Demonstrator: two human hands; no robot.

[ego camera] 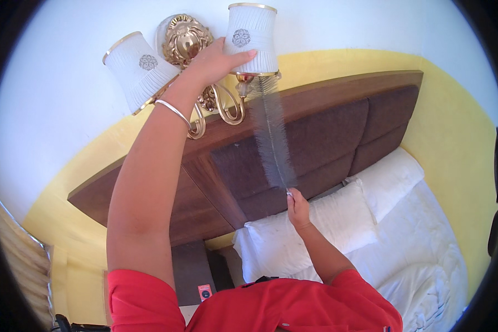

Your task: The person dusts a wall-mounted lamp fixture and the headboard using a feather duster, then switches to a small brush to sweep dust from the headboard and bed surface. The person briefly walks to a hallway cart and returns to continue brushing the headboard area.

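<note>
My left hand (218, 62) reaches up to the right-hand white pleated lampshade (255, 41) of a brass wall lamp (186, 39), its thumb and fingers spread against the shade's side. A silver bangle circles that wrist. Lower down, my right hand (299, 209) is closed on the handle end of a long bristle brush (272, 133) with grey bristles on a twisted wire. The brush points upward, and its tip reaches the underside of the same shade; whether it goes inside is hidden. The other lampshade (143, 72) stands tilted at the left, partly behind my forearm.
Behind the brush runs a wooden headboard (357, 83) with dark padded panels. Below right are white pillows (340, 220) and a bed with a white sheet (415, 265). A dark bedside table (189, 265) bears a small red item (205, 292). A curtain (18, 261) hangs at far left.
</note>
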